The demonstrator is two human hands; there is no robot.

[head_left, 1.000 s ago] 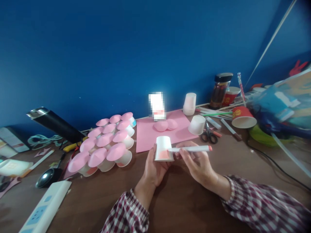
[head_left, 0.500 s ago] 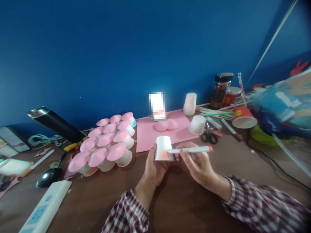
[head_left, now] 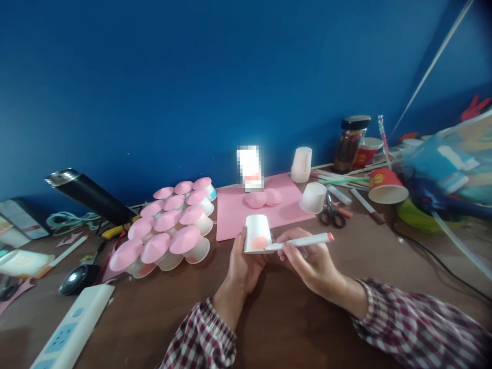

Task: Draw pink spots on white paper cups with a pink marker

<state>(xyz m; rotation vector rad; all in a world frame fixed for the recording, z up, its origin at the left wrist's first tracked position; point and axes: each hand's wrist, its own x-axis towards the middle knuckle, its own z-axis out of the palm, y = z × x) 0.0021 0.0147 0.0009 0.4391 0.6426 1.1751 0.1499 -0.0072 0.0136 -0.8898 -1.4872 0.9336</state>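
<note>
The left hand (head_left: pixel 241 264) wraps its fingers round an upside-down white cup (head_left: pixel 257 234) above the brown table (head_left: pixel 292 323). The right hand (head_left: pixel 311 261) pinches a pink marker (head_left: pixel 302 241). Its tip has dipped lower than a second ago, so the pink patch is getting filled in.

Soft, even light falls on the brown surface (head_left: pixel 292 318), leaving only faint shadows beneath the hands. The blue wall (head_left: pixel 192 77) darkens toward the top. Edges bow and smear: the bags (head_left: pixel 449 174) far right of the grip are blurred, as is the sleeve (head_left: pixel 426 328).
</note>
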